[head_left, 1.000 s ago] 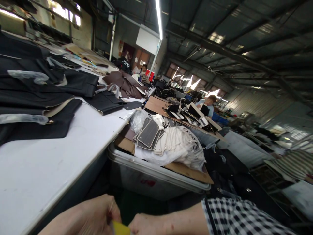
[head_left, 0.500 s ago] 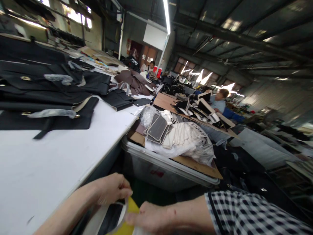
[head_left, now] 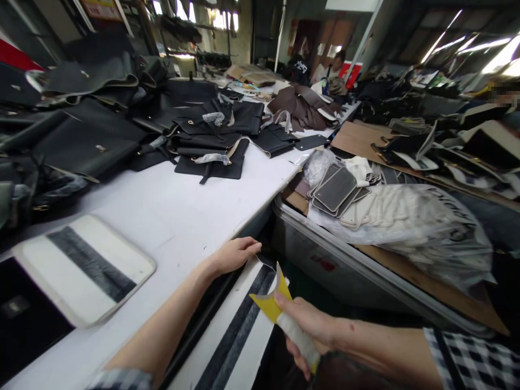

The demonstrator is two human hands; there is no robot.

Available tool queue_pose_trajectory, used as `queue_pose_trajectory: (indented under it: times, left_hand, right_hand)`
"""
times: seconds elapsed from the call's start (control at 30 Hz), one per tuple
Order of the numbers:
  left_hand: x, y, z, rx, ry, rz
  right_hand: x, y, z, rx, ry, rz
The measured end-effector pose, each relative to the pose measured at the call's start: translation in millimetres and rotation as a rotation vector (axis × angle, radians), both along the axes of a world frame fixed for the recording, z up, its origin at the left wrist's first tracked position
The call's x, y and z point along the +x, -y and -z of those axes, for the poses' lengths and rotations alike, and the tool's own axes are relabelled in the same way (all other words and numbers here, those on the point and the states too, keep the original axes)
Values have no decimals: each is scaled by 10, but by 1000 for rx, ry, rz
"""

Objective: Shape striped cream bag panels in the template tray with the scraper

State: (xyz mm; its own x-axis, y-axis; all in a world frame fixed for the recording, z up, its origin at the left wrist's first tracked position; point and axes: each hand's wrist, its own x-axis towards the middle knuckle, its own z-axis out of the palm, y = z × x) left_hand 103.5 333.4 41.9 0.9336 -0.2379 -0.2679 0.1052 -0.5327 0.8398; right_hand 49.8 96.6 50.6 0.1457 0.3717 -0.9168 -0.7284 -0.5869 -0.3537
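As I log it from my remote seat: left hand (head_left: 234,254) sits with fingers loosely bent at the near edge of the white table (head_left: 182,216), beside the far end of the striped panel (head_left: 229,336); whether it pinches the panel, I cannot tell. Right hand (head_left: 311,327), near right, fingers closed on the yellow strip (head_left: 267,304). Grey bin (head_left: 325,260), right of the table.

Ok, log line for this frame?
left hand: at panel corner | right hand: grips yellow strip | table: black bags behind
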Motion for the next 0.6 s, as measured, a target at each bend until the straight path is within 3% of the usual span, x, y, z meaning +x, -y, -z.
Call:
queue_pose_trajectory:
  times: [0.2,0.37,0.5,0.6]
  left_hand:
    - [-137,155,-33,-24,-31,-127]
    - [-105,267,-141,15,3,-183]
    - [-108,232,-123,-19,-28,-250]
    - [-231,157,-85,-90,-46,-301]
  right_hand:
    - [-68,122,180,143,55,39]
    - [-216,428,182,220,336,33]
    - [-3,585,171,141,572,272]
    - [282,468,231,167,711,433]
